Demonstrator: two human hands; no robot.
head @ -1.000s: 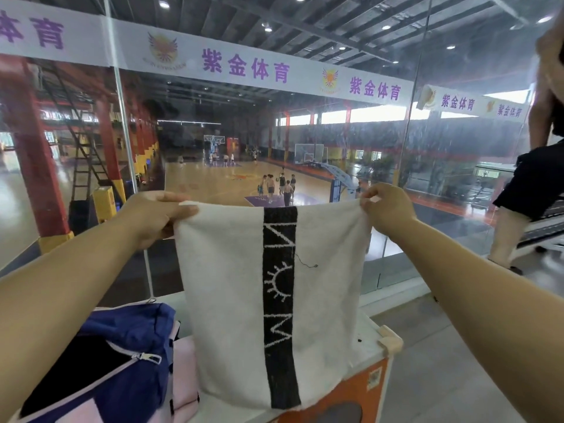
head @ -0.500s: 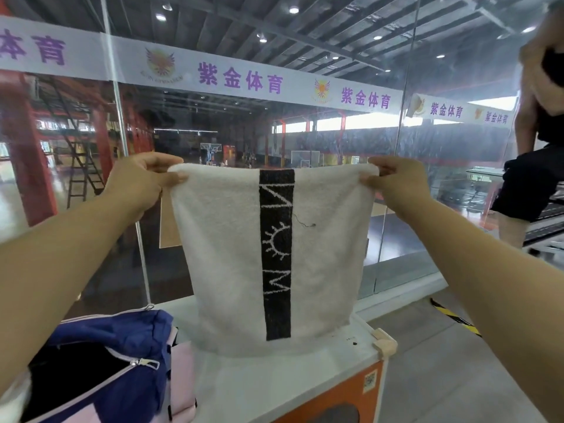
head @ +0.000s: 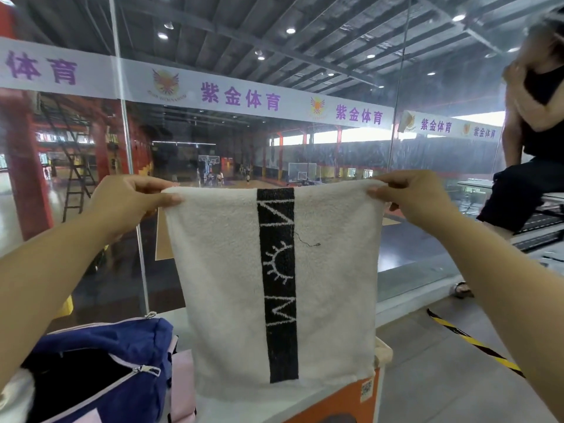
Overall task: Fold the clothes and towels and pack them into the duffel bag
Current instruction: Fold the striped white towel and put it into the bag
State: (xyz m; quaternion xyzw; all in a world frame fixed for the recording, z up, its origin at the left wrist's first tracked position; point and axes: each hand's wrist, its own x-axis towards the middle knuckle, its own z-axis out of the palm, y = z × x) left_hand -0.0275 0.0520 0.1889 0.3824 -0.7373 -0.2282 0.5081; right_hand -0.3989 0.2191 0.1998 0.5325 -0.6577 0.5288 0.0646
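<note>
A white terry towel [head: 219,285] with a black woven stripe [head: 279,300] running down its middle hangs flat and upright in the air, spread between two hands above the right end of the worktop [head: 250,410]. The stripe carries white zigzag marks and a small sun-like figure, and a loose dark thread [head: 305,241] lies on the pile just to its right. The left hand [head: 128,206] holds the upper left corner, its grip narrow, thumb and fingers pinching the top hem. The right hand [head: 418,199] holds the upper right corner with the same pinching grip. The top edge is drawn nearly straight between them. The lower hem comes down to the worktop's front right corner; whether it touches the surface I cannot tell.

On the left end of the worktop stands a navy-blue fabric duffel bag [head: 122,340] with pale pink trim, its zip open and a metal zip pull [head: 146,370] hanging at the mouth; the inside looks dark. The worktop has a white top and an orange front.

Behind it rises a glass wall [head: 427,254] crossed by a white banner [head: 241,96] with purple characters, with an indoor sports court beyond. A stepladder [head: 76,190] stands at the left behind the glass. At the right a person in black clothes [head: 534,184] sits raised above the floor, and yellow-and-black tape [head: 476,346] runs across the grey floor.
</note>
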